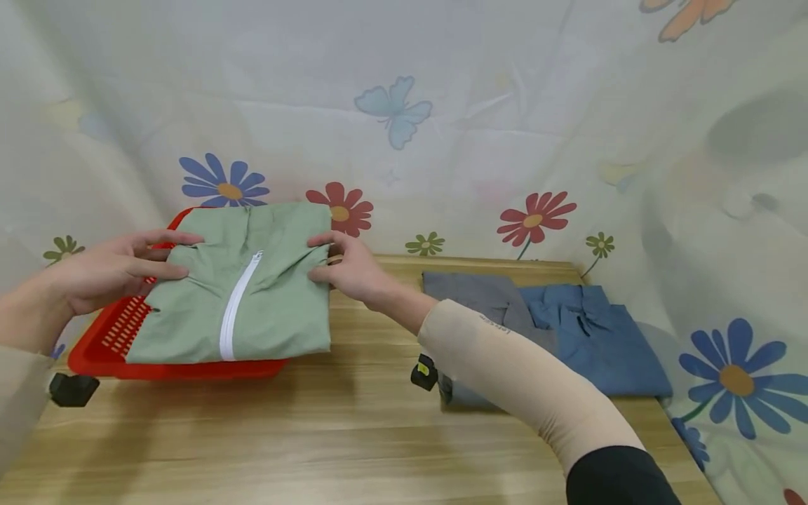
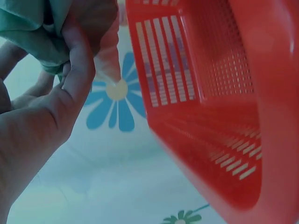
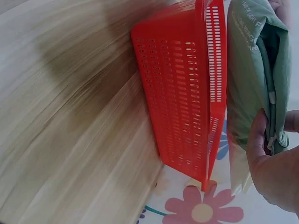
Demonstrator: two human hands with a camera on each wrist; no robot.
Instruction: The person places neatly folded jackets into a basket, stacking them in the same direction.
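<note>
A folded light green jacket (image 1: pixel 278 294) with a white zipper hangs level above the red plastic basket (image 1: pixel 110 351), covering most of its opening. My left hand (image 1: pixel 120 270) pinches the jacket's left edge between thumb and fingers. On the opposite edge, my right hand (image 1: pixel 353 270) grips the folded layers. From the right wrist view, the jacket (image 3: pixel 247 84) appears as a thick stack of folds held just over the basket rim (image 3: pixel 204 93). The left wrist view shows the basket's slotted inside wall (image 2: pixel 170 60), with the fabric (image 2: pixel 37 32) in my fingers beside it.
A grey folded garment (image 1: pixel 467 291) and a blue folded garment (image 1: pixel 593 344) lie side by side on the right of the wooden table (image 1: pixel 315 435), partly behind my right forearm. A flower-printed cloth (image 1: pixel 454 182) hangs along the table's back and right side.
</note>
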